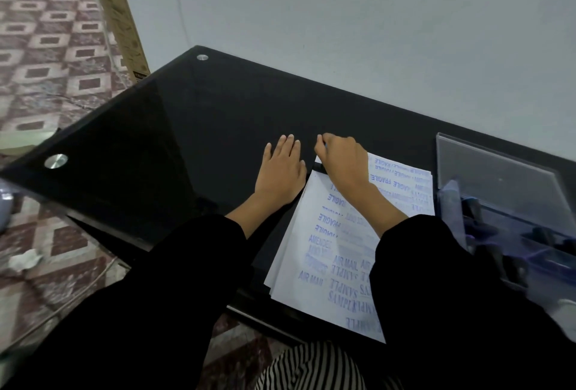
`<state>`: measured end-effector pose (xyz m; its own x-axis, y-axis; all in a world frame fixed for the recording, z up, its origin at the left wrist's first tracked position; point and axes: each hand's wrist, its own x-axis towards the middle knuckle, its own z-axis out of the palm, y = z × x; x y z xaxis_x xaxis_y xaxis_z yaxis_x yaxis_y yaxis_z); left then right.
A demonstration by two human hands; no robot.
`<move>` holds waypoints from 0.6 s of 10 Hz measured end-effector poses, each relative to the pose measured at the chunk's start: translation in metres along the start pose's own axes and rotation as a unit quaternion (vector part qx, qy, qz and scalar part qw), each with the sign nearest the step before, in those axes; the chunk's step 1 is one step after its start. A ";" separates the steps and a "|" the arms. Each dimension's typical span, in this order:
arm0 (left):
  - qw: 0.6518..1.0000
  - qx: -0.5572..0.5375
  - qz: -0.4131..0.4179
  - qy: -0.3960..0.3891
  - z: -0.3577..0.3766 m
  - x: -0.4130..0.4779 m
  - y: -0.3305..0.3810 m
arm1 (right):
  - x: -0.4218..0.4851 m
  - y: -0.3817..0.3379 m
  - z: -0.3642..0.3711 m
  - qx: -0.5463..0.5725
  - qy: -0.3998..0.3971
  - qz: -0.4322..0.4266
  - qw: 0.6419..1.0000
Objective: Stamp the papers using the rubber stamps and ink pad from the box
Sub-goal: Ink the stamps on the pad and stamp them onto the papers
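A stack of white papers [324,252], covered in blue stamp marks such as FRAGILE, AIR MAIL and SAMPLE, lies on the black glass table [187,140]. My left hand [282,171] rests flat on the glass just left of the stack, fingers straight. With curled fingers, my right hand [343,162] pinches the stack's far left corner, apparently around a sheet's edge. A clear plastic box [498,177] stands to the right of the papers. Dark stamps [480,212] show blurred inside it. No ink pad can be made out.
The table's far edge runs along a pale wall. Its left edge drops to a patterned tiled floor [46,71], where a cardboard panel [121,25] leans against the wall. Two metal studs [56,161] mark the table's left corners.
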<state>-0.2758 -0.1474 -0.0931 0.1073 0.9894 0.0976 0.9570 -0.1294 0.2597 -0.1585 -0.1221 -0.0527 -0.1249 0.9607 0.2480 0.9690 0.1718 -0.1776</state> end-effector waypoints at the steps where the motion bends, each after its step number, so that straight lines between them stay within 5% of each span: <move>1: 1.000 -0.002 0.000 -0.005 -0.001 0.000 0.000 | -0.002 -0.001 0.005 -0.004 0.021 0.005 1.000; 6: 1.000 -0.017 -0.001 0.000 0.001 -0.001 0.001 | 0.000 -0.003 0.010 -0.022 0.034 0.017 0.999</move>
<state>-0.2749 -0.1480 -0.0937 0.1056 0.9897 0.0962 0.9476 -0.1295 0.2919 -0.1631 -0.1207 -0.0617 -0.0776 0.9489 0.3059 0.9810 0.1274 -0.1464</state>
